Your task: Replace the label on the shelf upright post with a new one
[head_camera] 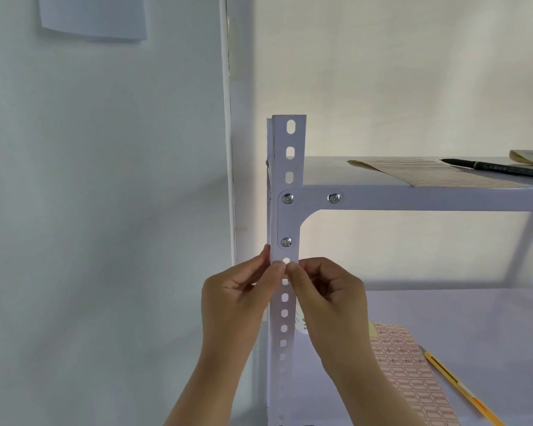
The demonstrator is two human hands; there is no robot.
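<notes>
Both my thumbs press on the upright post (285, 305) just under the corner bracket, left hand (237, 296) and right hand (330, 290) pinched at the same spot at centre frame. A label there is hidden under my fingertips, so I cannot tell old from new — I judge the swap mid-way. Counted: two label sheets, one pen (499, 168) upper right, one yellow cutter (462, 388) lower right.

Pen (502, 168) on upper shelf (413, 196) — post (288, 149) leftward.
</notes>
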